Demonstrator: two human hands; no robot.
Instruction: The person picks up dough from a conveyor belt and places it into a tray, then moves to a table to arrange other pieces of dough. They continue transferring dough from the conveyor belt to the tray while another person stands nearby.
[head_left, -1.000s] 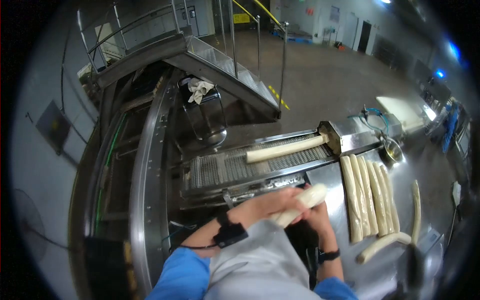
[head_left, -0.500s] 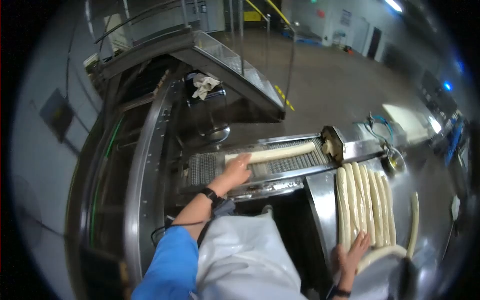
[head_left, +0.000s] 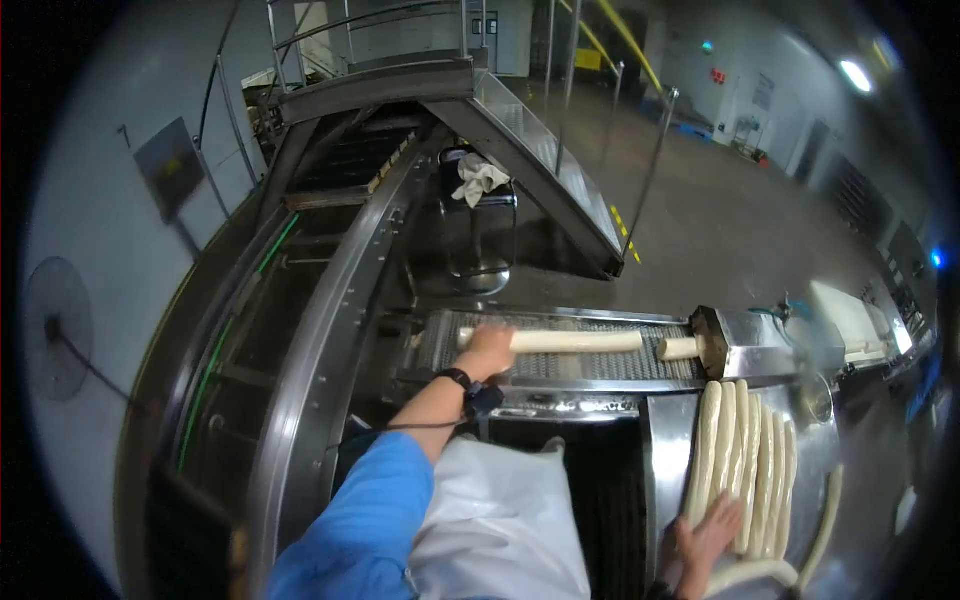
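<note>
A long pale dough rope (head_left: 580,342) lies lengthwise on a metal mesh conveyor. My left hand (head_left: 487,350) is closed over the rope near its left end, and a short stub shows beyond the fingers. At the conveyor's right end, a second dough piece (head_left: 678,348) sticks out of the metal machine's outlet. On the steel table to the right, several glossy dough ropes (head_left: 740,450) lie side by side. My right hand (head_left: 712,530) rests on their near ends with fingers spread. A curved dough rope (head_left: 750,574) lies just beyond that hand's wrist.
The steel machine housing (head_left: 755,345) stands at the conveyor's right end. Another thin dough strip (head_left: 827,525) lies at the table's right. A curved metal rail (head_left: 330,310) runs along the left. Behind are metal stairs (head_left: 545,160) and a stool with a cloth (head_left: 480,180) on it.
The view has swung left. My left hand has closed further over the rope. The rope now lies farther from the outlet, where a new dough piece has come out. My right hand stays on the ropes.
</note>
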